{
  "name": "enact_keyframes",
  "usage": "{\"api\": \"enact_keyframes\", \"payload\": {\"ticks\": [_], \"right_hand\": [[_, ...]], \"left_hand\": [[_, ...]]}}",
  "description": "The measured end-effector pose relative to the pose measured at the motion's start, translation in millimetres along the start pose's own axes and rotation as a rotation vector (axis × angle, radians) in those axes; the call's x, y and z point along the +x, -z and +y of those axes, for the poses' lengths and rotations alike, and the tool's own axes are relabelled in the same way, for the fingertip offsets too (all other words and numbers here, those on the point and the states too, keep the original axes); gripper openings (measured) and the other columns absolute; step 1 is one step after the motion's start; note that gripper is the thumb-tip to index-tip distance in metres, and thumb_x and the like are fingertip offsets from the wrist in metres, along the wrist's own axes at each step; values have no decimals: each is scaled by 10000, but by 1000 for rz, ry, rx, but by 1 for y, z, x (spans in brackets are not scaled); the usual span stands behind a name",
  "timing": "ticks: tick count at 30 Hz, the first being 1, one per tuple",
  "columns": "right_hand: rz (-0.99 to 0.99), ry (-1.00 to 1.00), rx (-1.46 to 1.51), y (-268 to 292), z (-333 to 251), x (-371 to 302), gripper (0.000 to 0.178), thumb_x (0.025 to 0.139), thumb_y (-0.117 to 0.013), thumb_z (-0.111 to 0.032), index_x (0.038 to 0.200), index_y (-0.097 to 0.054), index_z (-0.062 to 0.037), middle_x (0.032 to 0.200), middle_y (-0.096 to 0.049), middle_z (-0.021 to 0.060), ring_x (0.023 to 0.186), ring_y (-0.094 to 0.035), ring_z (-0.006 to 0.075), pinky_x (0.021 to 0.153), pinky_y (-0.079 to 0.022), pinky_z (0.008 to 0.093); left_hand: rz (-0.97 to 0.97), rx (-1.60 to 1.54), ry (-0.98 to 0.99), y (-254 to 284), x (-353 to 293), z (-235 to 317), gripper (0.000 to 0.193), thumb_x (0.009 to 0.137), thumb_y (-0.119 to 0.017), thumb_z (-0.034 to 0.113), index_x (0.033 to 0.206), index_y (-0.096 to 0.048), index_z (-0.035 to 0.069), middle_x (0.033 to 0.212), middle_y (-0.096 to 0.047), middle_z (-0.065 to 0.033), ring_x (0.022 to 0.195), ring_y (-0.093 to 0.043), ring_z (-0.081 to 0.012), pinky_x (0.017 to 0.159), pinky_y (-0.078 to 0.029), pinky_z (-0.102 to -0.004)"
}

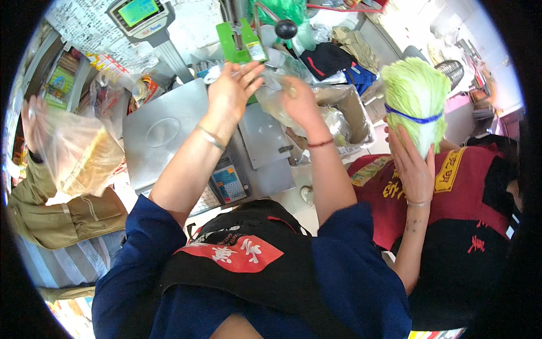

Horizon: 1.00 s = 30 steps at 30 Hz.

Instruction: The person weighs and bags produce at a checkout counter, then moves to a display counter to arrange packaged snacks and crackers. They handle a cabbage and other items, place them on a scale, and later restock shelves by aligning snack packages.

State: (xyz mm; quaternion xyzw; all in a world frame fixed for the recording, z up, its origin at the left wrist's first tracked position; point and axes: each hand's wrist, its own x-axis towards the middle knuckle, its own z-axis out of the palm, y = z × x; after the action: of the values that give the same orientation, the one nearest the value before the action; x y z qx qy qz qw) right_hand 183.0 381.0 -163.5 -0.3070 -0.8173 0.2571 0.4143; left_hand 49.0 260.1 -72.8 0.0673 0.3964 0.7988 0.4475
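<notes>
My left hand (234, 85) is raised over the far edge of the scale's metal plate, palm turned up and fingers stretched apart, with nothing gripped. To its right my right hand (300, 106) is blurred by motion, its fingers bent and partly hidden. Thin clear plastic (272, 104) hangs beside it; whether the fingers grip it cannot be made out. Just beyond my left hand stands a green holder (241, 44) with two upright arms. Below my hands lies the scale's silver plate (161, 138), with a blue keypad (228, 184) on the near side.
A lit display (139, 12) rises on a post. At right, another person's hand (415, 172) holds a Chinese cabbage (415, 93) bound with purple tape. On the left, another person's hand (35, 121) holds a clear bag (84, 161). A cardboard box (358, 113) contains plastic.
</notes>
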Motion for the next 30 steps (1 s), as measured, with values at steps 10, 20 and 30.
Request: {"api": "enact_keyframes", "payload": {"ticks": [10,20,30], "right_hand": [[134,135,106,34,-111,93,247,890,-699,-284,893,-715,-38,737,-686,155,616,-640,249,633,-511,350],[-119,-162,371,43,-16,-169,43,903,-639,-50,897,-636,-8,1022,-627,110,885,-592,194,775,-476,316],[-158,-307,610,58,-60,-201,231,947,-620,-137,1142,-632,-13,1126,-630,112,1060,-598,173,819,-489,304]], "left_hand": [[-17,-235,108,68,26,10,320,1094,-281,326,945,-431,85,1259,-619,-273,974,-709,-278,692,-607,-329],[-113,39,88,73,-1,12,291,1066,-426,364,919,-508,127,1154,-664,-207,959,-664,-227,759,-557,-319],[-493,1217,-607,7,31,-5,414,1059,-438,339,1077,-701,20,1034,-718,-75,991,-655,-160,899,-491,-310]]}}
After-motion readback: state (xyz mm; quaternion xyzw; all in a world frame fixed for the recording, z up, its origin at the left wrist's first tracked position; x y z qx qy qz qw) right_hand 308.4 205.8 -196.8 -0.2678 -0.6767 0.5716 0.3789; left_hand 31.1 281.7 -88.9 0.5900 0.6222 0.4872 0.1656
